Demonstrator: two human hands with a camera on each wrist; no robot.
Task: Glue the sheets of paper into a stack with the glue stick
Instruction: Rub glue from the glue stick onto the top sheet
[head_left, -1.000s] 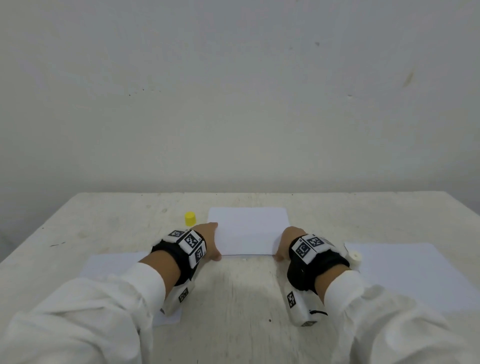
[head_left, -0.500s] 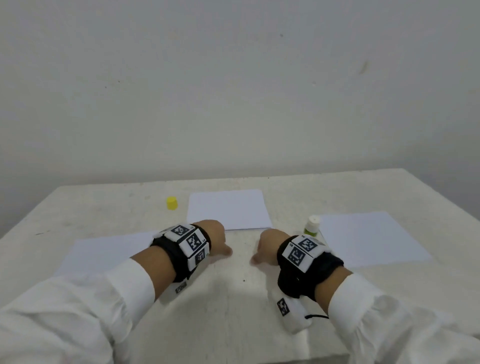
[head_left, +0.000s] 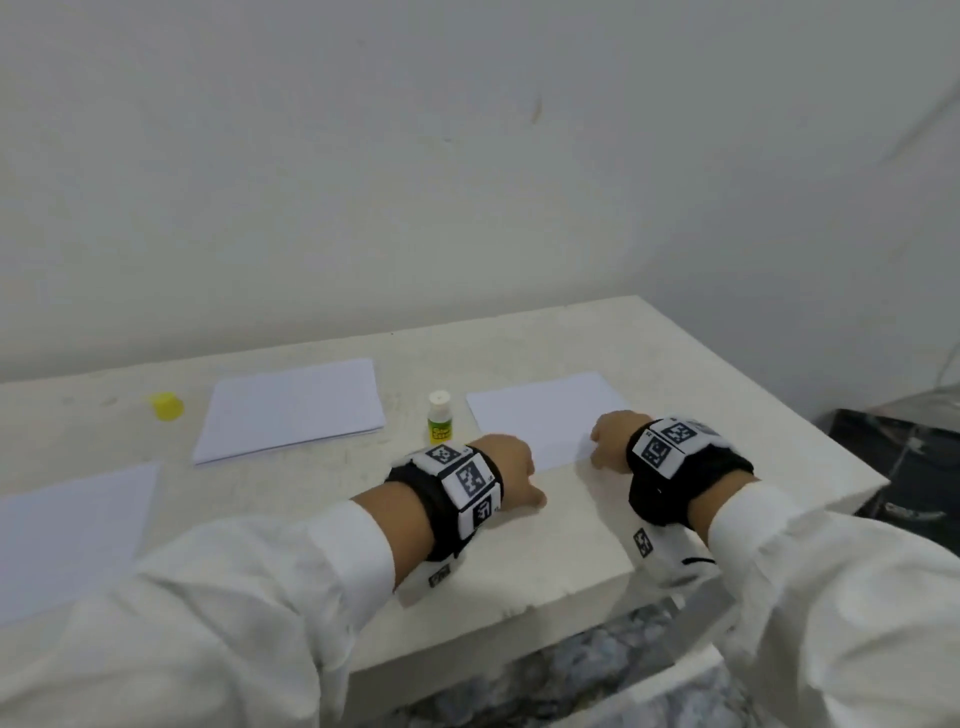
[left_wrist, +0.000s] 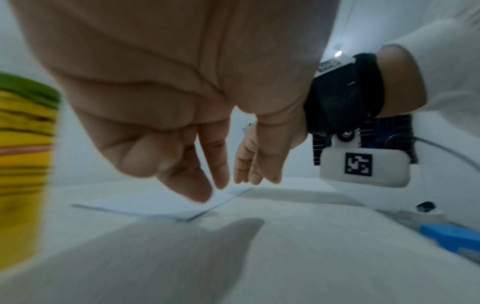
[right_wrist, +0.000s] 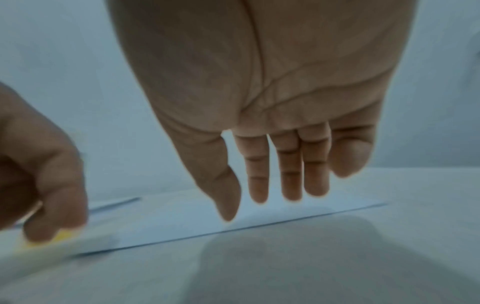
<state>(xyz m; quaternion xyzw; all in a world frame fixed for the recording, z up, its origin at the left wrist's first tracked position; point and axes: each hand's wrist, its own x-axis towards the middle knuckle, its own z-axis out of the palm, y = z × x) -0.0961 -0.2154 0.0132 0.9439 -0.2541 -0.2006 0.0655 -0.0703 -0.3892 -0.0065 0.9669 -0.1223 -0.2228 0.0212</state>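
An uncapped yellow-green glue stick stands upright between a small stack of white sheets and a single sheet on the right. Its yellow cap lies left of the stack. My left hand hovers at this sheet's near left corner, its fingers hanging relaxed and holding nothing. My right hand is over the sheet's near edge, fingers straight and pointing down, just above the paper. In the left wrist view the glue stick is a blur at the left.
Another white sheet lies at the table's near left. The table's right edge and front corner are close to my right wrist. Beyond the edge sits dark equipment with cables. A plain wall stands behind.
Both hands have left the middle stack and moved right to the single sheet. The head view has swung right with them, so the table's right corner now shows.
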